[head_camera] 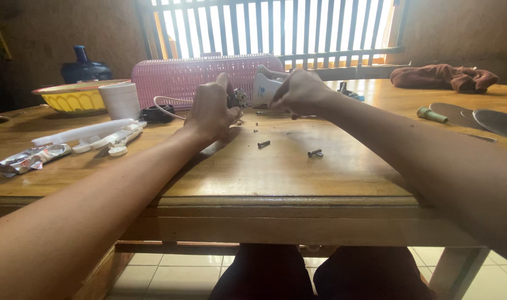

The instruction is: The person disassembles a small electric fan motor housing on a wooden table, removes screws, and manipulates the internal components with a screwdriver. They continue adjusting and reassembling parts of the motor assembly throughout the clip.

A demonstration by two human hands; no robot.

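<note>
My left hand (pixel 211 108) is closed around a small dark part with a metal gear-like piece (pixel 240 98) above the wooden table (pixel 275 172). My right hand (pixel 300 91) grips a white plastic housing (pixel 263 89) right beside it; the two pieces nearly touch. A thin white cable (pixel 167 106) loops off to the left of my left hand. Two dark screws (pixel 263 144) (pixel 314 153) lie loose on the table just in front of my hands, with smaller bits near them.
A pink plastic basket (pixel 181 78) lies behind my hands. On the left: yellow bowl (pixel 73 99), white cup (pixel 120 100), white plastic pieces (pixel 98 136), a foil wrapper (pixel 28 159). On the right: a green-tipped tool (pixel 431 115), grey discs (pixel 486 118), a brown cloth (pixel 445 76).
</note>
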